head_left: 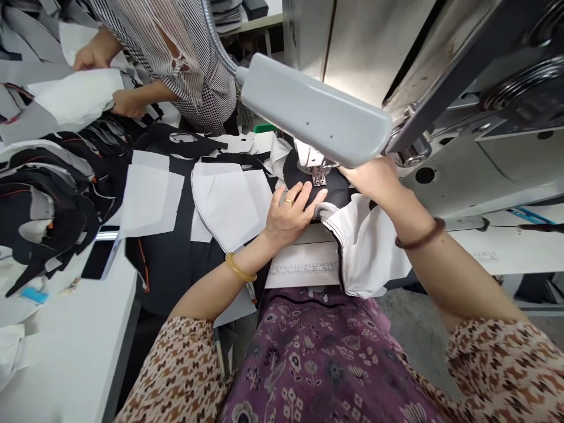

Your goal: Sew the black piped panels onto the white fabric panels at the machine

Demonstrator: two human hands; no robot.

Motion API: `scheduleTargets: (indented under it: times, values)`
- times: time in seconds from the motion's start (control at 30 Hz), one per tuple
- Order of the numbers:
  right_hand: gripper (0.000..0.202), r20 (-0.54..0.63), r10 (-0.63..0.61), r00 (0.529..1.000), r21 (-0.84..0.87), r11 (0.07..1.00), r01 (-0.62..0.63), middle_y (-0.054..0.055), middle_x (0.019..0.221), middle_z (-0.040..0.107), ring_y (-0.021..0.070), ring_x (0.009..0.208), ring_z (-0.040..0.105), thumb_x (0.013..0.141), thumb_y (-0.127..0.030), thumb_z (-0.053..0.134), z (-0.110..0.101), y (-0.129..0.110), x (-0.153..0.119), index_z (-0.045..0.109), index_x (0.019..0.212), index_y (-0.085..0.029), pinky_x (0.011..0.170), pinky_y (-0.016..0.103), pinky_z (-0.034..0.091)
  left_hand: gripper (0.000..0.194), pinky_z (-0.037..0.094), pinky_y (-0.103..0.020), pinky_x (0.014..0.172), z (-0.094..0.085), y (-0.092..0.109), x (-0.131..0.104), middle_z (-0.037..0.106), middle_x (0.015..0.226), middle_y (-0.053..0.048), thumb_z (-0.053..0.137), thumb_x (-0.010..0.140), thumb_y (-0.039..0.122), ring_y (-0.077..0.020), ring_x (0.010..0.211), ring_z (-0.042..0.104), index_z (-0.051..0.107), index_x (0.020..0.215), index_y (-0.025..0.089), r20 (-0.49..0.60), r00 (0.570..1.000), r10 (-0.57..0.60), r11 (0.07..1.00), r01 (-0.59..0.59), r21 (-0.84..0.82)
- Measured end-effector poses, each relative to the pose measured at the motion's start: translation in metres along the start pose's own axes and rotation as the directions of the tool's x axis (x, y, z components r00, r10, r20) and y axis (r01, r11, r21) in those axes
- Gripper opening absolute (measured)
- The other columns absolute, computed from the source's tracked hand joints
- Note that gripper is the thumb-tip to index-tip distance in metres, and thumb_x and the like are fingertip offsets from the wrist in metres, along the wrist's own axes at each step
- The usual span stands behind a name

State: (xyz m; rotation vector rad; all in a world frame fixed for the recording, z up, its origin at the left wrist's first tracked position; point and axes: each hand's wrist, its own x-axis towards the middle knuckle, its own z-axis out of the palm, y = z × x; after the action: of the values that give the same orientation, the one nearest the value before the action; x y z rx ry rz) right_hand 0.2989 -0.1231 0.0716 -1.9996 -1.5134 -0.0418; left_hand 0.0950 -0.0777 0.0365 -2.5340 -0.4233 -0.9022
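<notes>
My left hand (291, 216) lies flat with its fingers spread on a black fabric piece (337, 191), left of the presser foot (319, 176) of a sewing machine. My right hand (373, 178) is on the other side of the foot, at the fabric's right edge. The grey lamp (315, 108) and the machine head hide most of its fingers, so I cannot tell whether it grips the cloth. A white fabric part (368, 252) with a dark edge hangs off the front of the machine bed, joined to or lying against the black piece.
White panels (233, 200) on black cloth lie to the left. A phone (100, 252) rests on the white side table (74, 352), beside heaped black pieces (57, 194). A ruler strip (304, 268) runs along the bed's front. Another person's hands (127, 103) hold white cloth at upper left.
</notes>
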Motion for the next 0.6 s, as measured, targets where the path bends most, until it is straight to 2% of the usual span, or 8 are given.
scheduleTargets:
  times: [0.07, 0.13, 0.23, 0.27, 0.33, 0.43, 0.53, 0.6]
  values:
    - [0.030, 0.043, -0.019, 0.999, 0.070, 0.997, 0.016, 0.008, 0.088, 0.061, 0.0211, 0.087, 0.052, 0.084, -0.044, 0.038, -0.020, -0.019, -0.030, 0.058, 0.084, -0.021, 0.078, 0.037, 0.038, 0.034, 0.038, -0.039, 0.095, -0.003, 0.001, 0.001, 0.062, 0.118, -0.006, 0.043, 0.091, 0.023, -0.0203, 0.106, 0.058, 0.053, 0.123, 0.027, 0.041, 0.999, 0.002, 1.000, -0.002, 0.004]
    - [0.043, 0.143, -0.198, 0.970, 0.194, 0.966, 0.169, 0.007, 0.092, 0.059, 0.0188, 0.088, 0.051, 0.086, -0.054, 0.031, -0.032, -0.040, -0.065, 0.057, 0.089, -0.020, 0.078, 0.036, 0.039, 0.035, 0.039, -0.041, 0.095, -0.005, 0.001, 0.003, 0.061, 0.120, -0.008, 0.040, 0.091, 0.023, -0.0212, 0.107, 0.058, 0.052, 0.124, 0.026, 0.082, 0.997, 0.004, 1.000, -0.002, -0.019]
    - [0.054, -0.021, -0.154, 0.988, 0.059, 0.986, 0.155, 0.006, 0.079, 0.054, 0.0183, 0.077, 0.046, 0.068, -0.068, 0.052, -0.025, -0.067, -0.105, 0.050, 0.086, -0.017, 0.077, 0.037, 0.037, 0.037, 0.038, -0.043, 0.097, -0.006, 0.002, 0.004, 0.059, 0.122, -0.011, 0.038, 0.092, 0.026, -0.0233, 0.110, 0.056, 0.051, 0.126, 0.024, 0.131, 0.991, -0.013, 0.996, 0.024, -0.085]
    - [0.053, -0.065, -0.094, 0.993, 0.007, 0.996, 0.094, 0.005, 0.077, 0.052, 0.0182, 0.076, 0.045, 0.065, -0.066, 0.056, -0.018, -0.075, -0.112, 0.048, 0.084, -0.017, 0.076, 0.037, 0.037, 0.037, 0.037, -0.044, 0.098, -0.005, 0.002, 0.004, 0.058, 0.123, -0.011, 0.038, 0.092, 0.027, -0.0237, 0.111, 0.056, 0.051, 0.127, 0.024, 0.146, 0.989, -0.025, 0.994, 0.041, -0.106]
    - [0.045, -0.062, 0.046, 0.997, -0.041, 0.998, -0.049, 0.005, 0.076, 0.051, 0.0187, 0.077, 0.045, 0.065, -0.057, 0.060, -0.002, -0.086, -0.120, 0.046, 0.082, -0.018, 0.075, 0.035, 0.036, 0.037, 0.036, -0.045, 0.099, -0.004, 0.002, 0.003, 0.058, 0.124, -0.010, 0.038, 0.092, 0.027, -0.0239, 0.111, 0.055, 0.050, 0.127, 0.025, 0.171, 0.984, -0.057, 0.987, 0.082, -0.141]
    - [0.030, 0.086, 0.206, 0.975, -0.065, 0.977, -0.201, 0.004, 0.075, 0.051, 0.0186, 0.077, 0.046, 0.067, -0.043, 0.059, 0.010, -0.091, -0.119, 0.044, 0.076, -0.018, 0.069, 0.033, 0.035, 0.037, 0.034, -0.046, 0.100, -0.003, 0.002, 0.002, 0.056, 0.126, -0.010, 0.038, 0.092, 0.026, -0.0239, 0.114, 0.053, 0.049, 0.128, 0.027, 0.190, 0.978, -0.083, 0.977, 0.118, -0.180]
    - [0.017, 0.162, 0.162, 0.973, -0.123, 0.982, -0.143, 0.005, 0.072, 0.053, 0.0180, 0.074, 0.047, 0.074, -0.028, 0.050, 0.000, -0.081, -0.118, 0.041, 0.063, -0.019, 0.063, 0.031, 0.033, 0.038, 0.033, -0.047, 0.101, -0.005, 0.001, 0.003, 0.054, 0.128, -0.011, 0.038, 0.092, 0.024, -0.0240, 0.116, 0.052, 0.048, 0.128, 0.027, 0.212, 0.975, -0.070, 0.979, 0.109, -0.174]
    - [0.015, 0.104, 0.001, 0.995, -0.180, 0.984, 0.018, 0.007, 0.086, 0.059, 0.0187, 0.085, 0.050, 0.075, -0.015, 0.042, -0.013, -0.068, -0.118, 0.043, 0.061, -0.018, 0.066, 0.031, 0.036, 0.036, 0.033, -0.047, 0.101, -0.007, 0.000, 0.005, 0.056, 0.126, -0.010, 0.039, 0.091, 0.024, -0.0236, 0.115, 0.052, 0.050, 0.126, 0.026, 0.224, 0.972, -0.068, 0.978, 0.109, -0.177]
